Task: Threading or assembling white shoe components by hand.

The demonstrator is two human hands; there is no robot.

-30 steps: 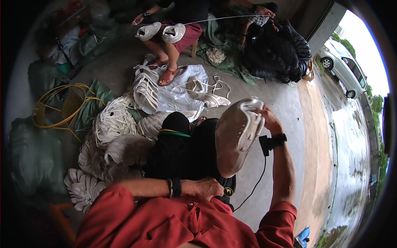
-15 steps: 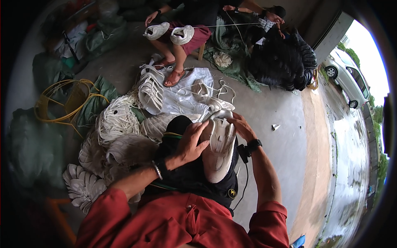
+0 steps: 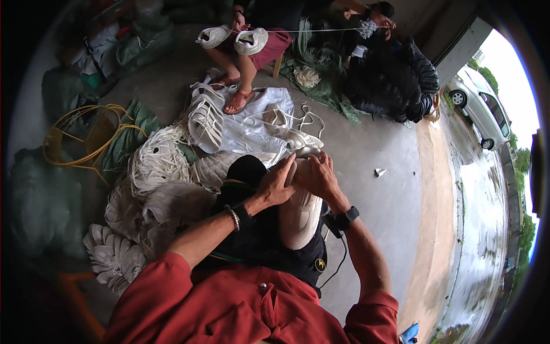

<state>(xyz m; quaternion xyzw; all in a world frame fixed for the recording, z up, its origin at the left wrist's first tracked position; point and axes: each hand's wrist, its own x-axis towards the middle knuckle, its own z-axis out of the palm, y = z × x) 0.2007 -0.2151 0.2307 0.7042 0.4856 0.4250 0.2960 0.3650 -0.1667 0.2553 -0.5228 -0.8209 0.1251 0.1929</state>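
Note:
A cream sneaker (image 3: 300, 222) rests on my black-clad lap, its toe pointing toward me. My left hand (image 3: 274, 188) grips the left side of its upper, with the fingers up by the shoe opening. From the right, my right hand (image 3: 322, 180) wraps over the lacing area and tongue, its fingers close to the left thumb. Both hands cover most of the eyelets, so what the fingertips pinch there is hidden. The far end of the shoe shows only in part beyond my fingers.
Left of my knees lie piles of white shoe uppers (image 3: 160, 160) and a white sheet (image 3: 252, 129). A yellow-framed basket (image 3: 94, 135) stands beyond. Across from me sits a person in red shorts (image 3: 274, 49) with two white shoes on the knees. Black bundled items (image 3: 389, 83) lie far right.
My right hand has moved left and over the lacing area, and my left hand has shifted slightly right. The person opposite has brought a hand in beside the shoes on their knees.

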